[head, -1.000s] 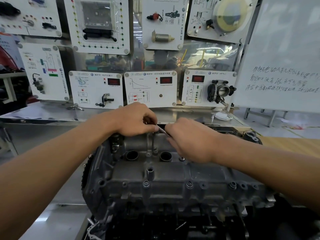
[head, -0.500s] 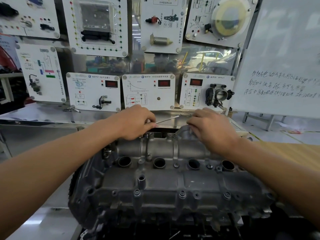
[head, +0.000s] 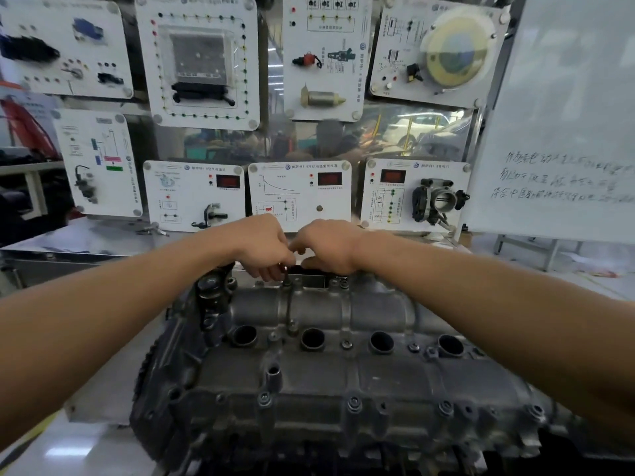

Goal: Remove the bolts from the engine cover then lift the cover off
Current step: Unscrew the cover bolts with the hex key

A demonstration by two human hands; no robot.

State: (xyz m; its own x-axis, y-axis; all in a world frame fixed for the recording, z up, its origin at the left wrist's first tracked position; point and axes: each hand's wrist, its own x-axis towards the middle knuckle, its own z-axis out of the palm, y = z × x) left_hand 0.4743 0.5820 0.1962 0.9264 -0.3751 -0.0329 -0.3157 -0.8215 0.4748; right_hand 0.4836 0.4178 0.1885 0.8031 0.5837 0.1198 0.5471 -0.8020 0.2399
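The right hand (head: pixel 328 247) has come in from the right end of the engine cover (head: pixel 343 372) and now sits knuckle to knuckle with the left hand (head: pixel 263 247). The thin rod that stretched between them half a second ago is out of sight.

The cover is dull grey cast metal, ribbed, with four round open holes (head: pixel 312 338) in a row across its middle and a line of bolts (head: pixel 354 403) still seated along its near edge. It stands just in front of the front edge of the shiny counter (head: pixel 86 242), which carries the white display panels (head: pixel 299 194).

Both hands hover over the cover's far edge, left of centre. The left hand's fingers curl downward and pinch a small metal tool (head: pixel 285 269), its tip directly above a far-edge bolt (head: pixel 286 286). The right hand is curled with its thumb stretched towards the left hand; whether it grips anything I cannot tell.
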